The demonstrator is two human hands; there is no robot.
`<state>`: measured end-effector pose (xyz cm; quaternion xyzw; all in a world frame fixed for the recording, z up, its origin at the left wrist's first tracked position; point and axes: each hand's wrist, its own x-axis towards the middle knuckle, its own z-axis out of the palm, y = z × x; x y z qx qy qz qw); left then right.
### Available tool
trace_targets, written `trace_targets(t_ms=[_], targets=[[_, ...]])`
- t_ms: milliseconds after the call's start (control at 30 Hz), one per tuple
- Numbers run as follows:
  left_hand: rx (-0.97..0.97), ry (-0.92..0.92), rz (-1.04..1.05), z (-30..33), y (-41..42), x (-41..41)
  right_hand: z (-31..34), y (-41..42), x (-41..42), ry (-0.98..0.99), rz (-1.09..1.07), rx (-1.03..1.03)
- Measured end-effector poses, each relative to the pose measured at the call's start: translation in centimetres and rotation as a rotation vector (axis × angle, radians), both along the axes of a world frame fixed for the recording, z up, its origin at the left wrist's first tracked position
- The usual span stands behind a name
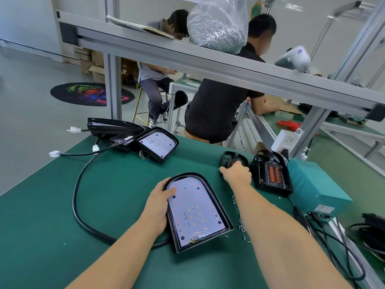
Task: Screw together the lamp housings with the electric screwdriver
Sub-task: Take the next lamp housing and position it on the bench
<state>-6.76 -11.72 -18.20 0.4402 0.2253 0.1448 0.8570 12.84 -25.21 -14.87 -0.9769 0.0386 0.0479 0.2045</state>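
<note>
Your left hand grips the left rim of the lamp housing lying in the middle of the green desk, fingers curled under the edge and thumb laid over onto the pale LED board inside it. That housing sits face up, its rounded end pointing far and its flat end near you, with red and orange LEDs dotted across the board and a short bunch of wires at the near end. Your right hand reaches to the far right and rests on a black cover piece, fingers bent over it (whether they actually pinch it, you cannot tell from here, since the hand hides them). Just right of that hand a stack of black covers with orange inserts leans against the teal power box. Loose screws lie scattered on the desk between the housing and your right forearm. A thick black cable loops from the near edge of the housing around to the left and far side, toward a pile of other housings at the far left of the desk, one of them tilted with its LED board showing; white connectors lie near them. On the aluminium rail above the desk sits a clear bag of screws. Beyond it two people sit at another bench.
</note>
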Motion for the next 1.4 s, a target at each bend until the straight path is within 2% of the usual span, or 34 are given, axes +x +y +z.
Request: trace_targets(t_ms=[267,367,433,600,800,933,1133,1400], targets=[[-0.029,0.004,0.007,0.0,0.0,0.0,0.3,-1.3,1.0,0.026,-0.033,0.039],[-0.050,0.003,0.004,0.1,-0.1,0.0,0.3,-1.6,0.5,-0.032,-0.030,0.081],[-0.085,0.019,-0.003,0.1,-0.1,0.0,0.9,-1.5,-0.3,-0.114,-0.015,0.184],[-0.127,0.062,-0.034,0.0,0.2,0.2,4.3,-0.9,-4.4,-0.248,0.161,0.409],[-0.170,0.071,-0.040,-0.1,0.6,0.4,7.0,-2.0,-12.3,-0.282,0.376,0.491],[-0.191,0.069,-0.037,-0.1,0.5,0.4,6.8,-2.6,-16.7,-0.336,0.403,0.424],[-0.276,0.043,-0.069,0.6,0.8,-0.4,2.7,-2.5,-20.6,-0.402,0.466,0.112],[-0.301,-0.047,-0.154,0.5,0.9,-0.9,0.1,-2.5,-22.3,-0.412,0.534,-0.043]])
